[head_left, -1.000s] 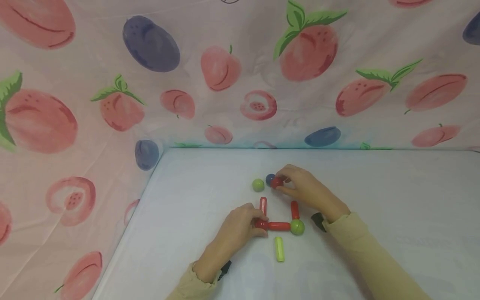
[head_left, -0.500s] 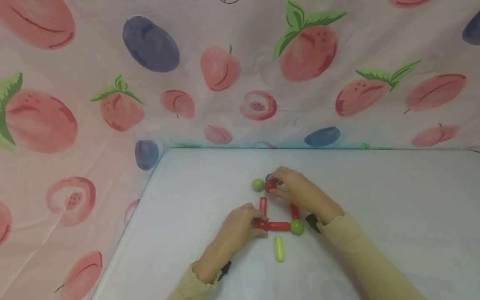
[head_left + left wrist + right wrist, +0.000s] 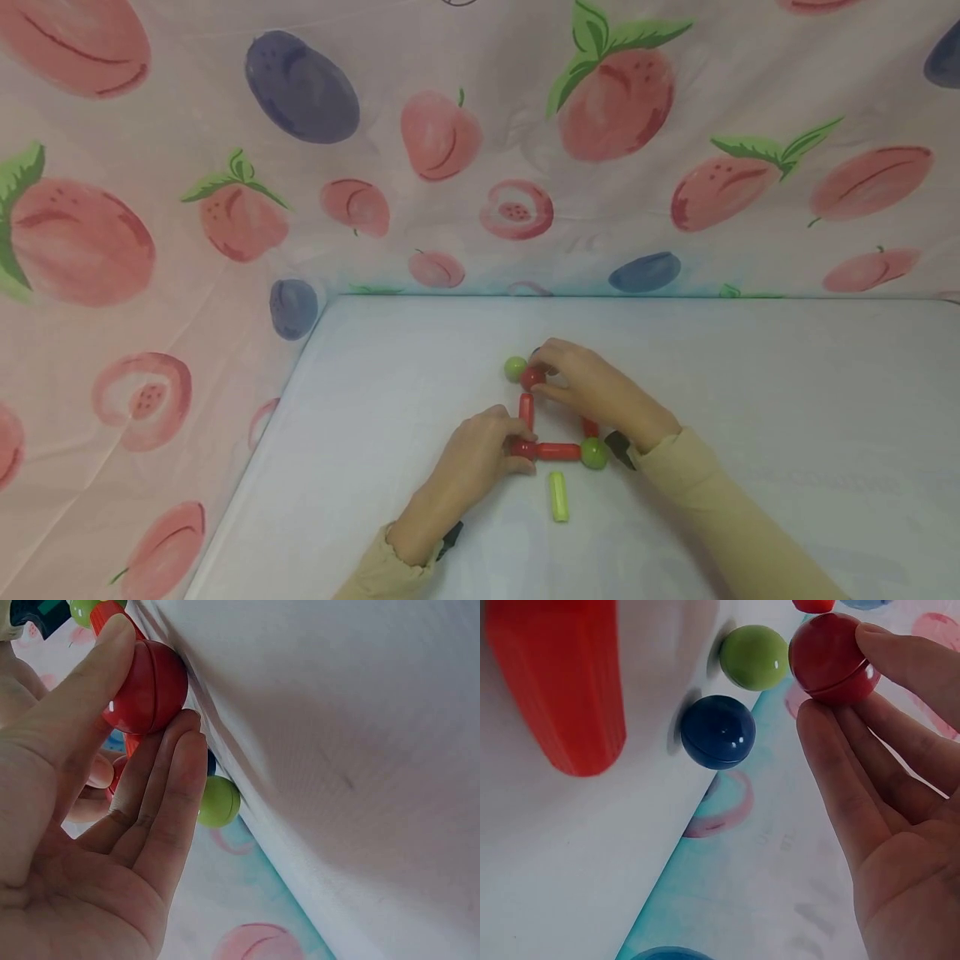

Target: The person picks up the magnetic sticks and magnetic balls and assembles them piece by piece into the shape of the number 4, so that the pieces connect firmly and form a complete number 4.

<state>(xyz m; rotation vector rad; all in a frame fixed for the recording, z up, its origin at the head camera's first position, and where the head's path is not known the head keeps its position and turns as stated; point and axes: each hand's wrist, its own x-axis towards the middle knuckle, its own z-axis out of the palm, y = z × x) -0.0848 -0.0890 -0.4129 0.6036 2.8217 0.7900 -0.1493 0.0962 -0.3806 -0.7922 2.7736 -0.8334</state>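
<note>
A: What is the right hand (image 3: pixel 592 387) holding?

B: It is pinching a red ball (image 3: pixel 832 658) between thumb and fingertips, at the far end of the left red rod (image 3: pixel 527 410), just beside a green ball (image 3: pixel 514 367) that is lying on the table (image 3: pixel 750 400). The right wrist view is showing a dark blue ball (image 3: pixel 718 731) sitting next to that green ball, apart from the pinched one.

A: And the left hand (image 3: pixel 480 454)?

B: It is gripping another red ball (image 3: pixel 146 686) with thumb and fingers curled round it, at the near left corner of the figure. A red rod (image 3: pixel 558 452) is running from that ball to a second green ball (image 3: pixel 594 453) on the right.

A: Anything else nearby?

B: A third red rod (image 3: pixel 590 427) is poking out from under the right hand, rising from the second green ball. A yellow-green rod (image 3: pixel 557 497) is lying alone nearer the person. A fruit-print cloth (image 3: pixel 300 167) is hanging behind the table.
</note>
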